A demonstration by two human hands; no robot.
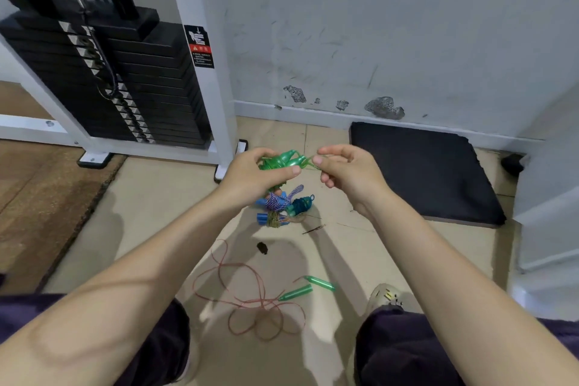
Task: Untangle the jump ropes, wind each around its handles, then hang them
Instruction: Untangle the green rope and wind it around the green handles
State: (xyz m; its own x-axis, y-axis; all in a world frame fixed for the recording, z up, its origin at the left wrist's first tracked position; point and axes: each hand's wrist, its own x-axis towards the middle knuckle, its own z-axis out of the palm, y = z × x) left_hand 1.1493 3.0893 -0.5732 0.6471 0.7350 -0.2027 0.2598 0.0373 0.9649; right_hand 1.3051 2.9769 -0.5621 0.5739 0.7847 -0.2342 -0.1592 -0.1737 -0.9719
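My left hand [250,177] grips a green jump rope bundle [283,162], its cord wound round the two green handles. My right hand [341,171] pinches the thin green cord end [310,161] sticking out of the bundle on the right. On the floor below lie wound ropes: a blue-and-white braided one [279,200], a teal one [300,205] and an olive one on blue handles [272,219]. Nearer to me a red cord [250,298] sprawls loose in loops, joined to two green handles [308,288].
A weight-stack machine [119,78] on a white frame stands at the left. A dark mat [423,172] lies on the right against the scuffed wall. My knees in dark trousers [404,351] and a shoe [383,296] frame the red cord. A small black scrap [262,248] lies on the floor.
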